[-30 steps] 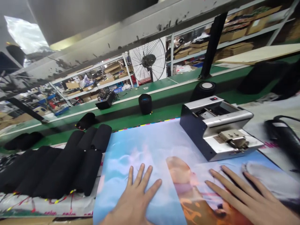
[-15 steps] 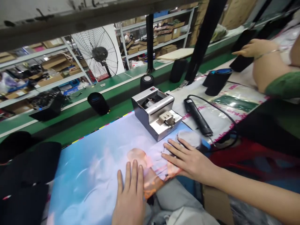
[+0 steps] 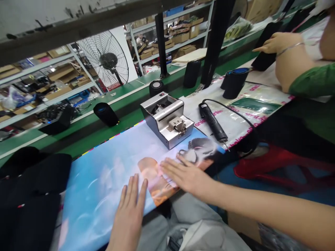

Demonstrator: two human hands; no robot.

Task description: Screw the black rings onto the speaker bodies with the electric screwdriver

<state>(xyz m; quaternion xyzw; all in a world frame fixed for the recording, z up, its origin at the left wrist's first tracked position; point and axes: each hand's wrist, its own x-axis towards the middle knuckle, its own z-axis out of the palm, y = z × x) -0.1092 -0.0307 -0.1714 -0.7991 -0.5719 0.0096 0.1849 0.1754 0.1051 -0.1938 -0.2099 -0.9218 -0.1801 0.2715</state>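
Slid leftward since the earlier frame, the right hand (image 3: 186,175) lies flat across the near edge of the printed sheet (image 3: 98,176), fingers almost together; the left hand (image 3: 128,209), fingers slightly apart, seems to keep it smooth. The silver machine (image 3: 167,120) by its far edge probably weighs it down; a screwdriver (image 3: 213,122) lies past its right.

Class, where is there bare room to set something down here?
Printed sheet: bare between left hand and black items, also between left hand and silver machine. Crowded: right end, where right hand, machine and corded tool sit close.
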